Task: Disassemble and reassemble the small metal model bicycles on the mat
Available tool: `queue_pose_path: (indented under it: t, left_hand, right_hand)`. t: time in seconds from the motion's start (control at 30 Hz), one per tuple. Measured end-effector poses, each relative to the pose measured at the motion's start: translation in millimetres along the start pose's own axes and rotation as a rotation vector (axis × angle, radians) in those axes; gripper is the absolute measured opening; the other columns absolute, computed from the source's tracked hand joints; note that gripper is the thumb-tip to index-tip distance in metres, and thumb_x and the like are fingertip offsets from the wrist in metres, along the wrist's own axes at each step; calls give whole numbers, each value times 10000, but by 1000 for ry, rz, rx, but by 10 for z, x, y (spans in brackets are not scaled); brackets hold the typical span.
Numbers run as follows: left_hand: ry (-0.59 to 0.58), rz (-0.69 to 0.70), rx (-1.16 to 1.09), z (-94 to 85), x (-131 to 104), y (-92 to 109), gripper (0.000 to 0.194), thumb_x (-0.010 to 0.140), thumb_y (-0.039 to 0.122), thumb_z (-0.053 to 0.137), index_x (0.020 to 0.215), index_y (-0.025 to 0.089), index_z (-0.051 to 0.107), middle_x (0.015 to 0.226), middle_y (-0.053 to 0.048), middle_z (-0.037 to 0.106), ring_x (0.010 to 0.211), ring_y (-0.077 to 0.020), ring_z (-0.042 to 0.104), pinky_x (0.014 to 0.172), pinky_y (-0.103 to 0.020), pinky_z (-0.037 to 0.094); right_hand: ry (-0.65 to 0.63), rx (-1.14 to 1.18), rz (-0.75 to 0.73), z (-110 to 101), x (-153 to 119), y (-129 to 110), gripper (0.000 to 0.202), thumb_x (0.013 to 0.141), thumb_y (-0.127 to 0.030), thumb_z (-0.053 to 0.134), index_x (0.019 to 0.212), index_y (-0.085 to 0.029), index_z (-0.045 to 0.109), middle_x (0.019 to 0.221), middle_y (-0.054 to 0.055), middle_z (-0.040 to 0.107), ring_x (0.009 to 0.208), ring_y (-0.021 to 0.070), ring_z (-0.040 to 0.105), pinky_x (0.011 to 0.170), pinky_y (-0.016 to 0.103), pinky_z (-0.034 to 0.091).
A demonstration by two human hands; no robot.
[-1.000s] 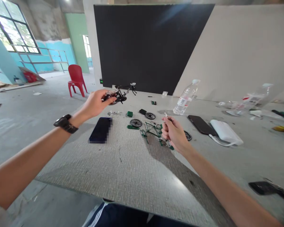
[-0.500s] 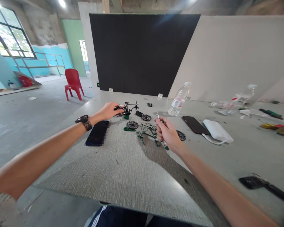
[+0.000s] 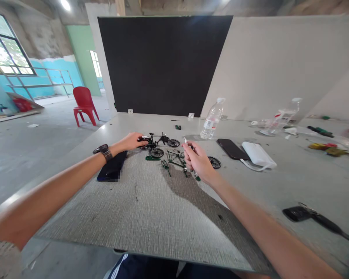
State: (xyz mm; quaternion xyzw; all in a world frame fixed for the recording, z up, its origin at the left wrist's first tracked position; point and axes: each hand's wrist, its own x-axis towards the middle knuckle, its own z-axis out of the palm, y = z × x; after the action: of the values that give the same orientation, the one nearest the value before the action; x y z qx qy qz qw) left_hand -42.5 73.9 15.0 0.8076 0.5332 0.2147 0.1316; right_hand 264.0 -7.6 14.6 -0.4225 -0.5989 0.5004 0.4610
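Observation:
My left hand (image 3: 133, 141) is closed round the rear part of a small black model bicycle (image 3: 154, 139) low over the table. My right hand (image 3: 197, 157) is pinched on a small silvery piece (image 3: 185, 140) that sticks up from the fingertips. Just left of that hand lies a green bicycle frame (image 3: 177, 159) with small parts. A loose black wheel (image 3: 156, 152) rests below the black bicycle, beside a green part (image 3: 152, 158). Another wheel (image 3: 214, 162) shows partly behind my right hand.
A dark phone (image 3: 112, 166) lies by my left wrist. A water bottle (image 3: 213, 118) stands behind my right hand. To the right are another phone (image 3: 231, 149), a white power bank (image 3: 258, 155) and keys (image 3: 297, 213). A black panel (image 3: 165, 66) rises at the back.
The black bicycle in my left hand has come down and tilted, now close to the loose wheel. My right hand still pinches the silvery piece. The whole view has shifted slightly.

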Motion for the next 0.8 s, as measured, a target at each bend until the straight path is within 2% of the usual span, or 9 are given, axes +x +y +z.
queue_pose_path:
  t: [0.2, 0.3, 0.4, 0.63, 0.8]
  left_hand:
    - [50, -17, 64, 17, -57, 93, 402, 911, 551, 593, 876, 163, 690, 787, -90, 694, 675, -209, 589, 633, -315, 360]
    - [61, -29, 32, -7, -87, 139, 435, 886, 548, 628, 1043, 152, 719, 1017, -137, 750, 875, -266, 672, 745, -341, 446]
    - [60, -31, 8, -13, -101, 143, 513, 875, 559, 640, 1174, 148, 710, 1196, -164, 736, 1051, -306, 681, 859, -377, 479]
    - [70, -21, 31, 18, -87, 101, 510, 884, 583, 628, 1163, 168, 731, 1144, -156, 754, 994, -306, 703, 852, -416, 503]
    - [75, -26, 32, 31, -68, 73, 538, 876, 610, 640, 1192, 181, 716, 1237, -159, 733, 1087, -325, 688, 911, -440, 512]
  right_hand:
    - [-14, -17, -6, -18, 9, 19, 365, 944, -595, 625, 946, -252, 502, 600, -104, 358, 443, 63, 266, 406, 234, 229]
    - [-6, -15, 10, -11, 3, 12, 363, 942, -594, 629, 965, -256, 500, 604, -104, 367, 443, 62, 270, 411, 236, 229]
    - [-5, -15, 23, -2, -5, -2, 364, 939, -596, 630, 984, -261, 495, 609, -106, 364, 444, 63, 269, 413, 236, 226]
    - [-4, -15, 18, -4, -9, -21, 359, 941, -588, 631, 971, -255, 498, 598, -107, 355, 448, 67, 253, 413, 238, 219]
    - [-29, -27, 19, -25, 1, -1, 345, 965, -592, 596, 1004, -260, 510, 598, -110, 336, 451, 74, 239, 417, 244, 218]
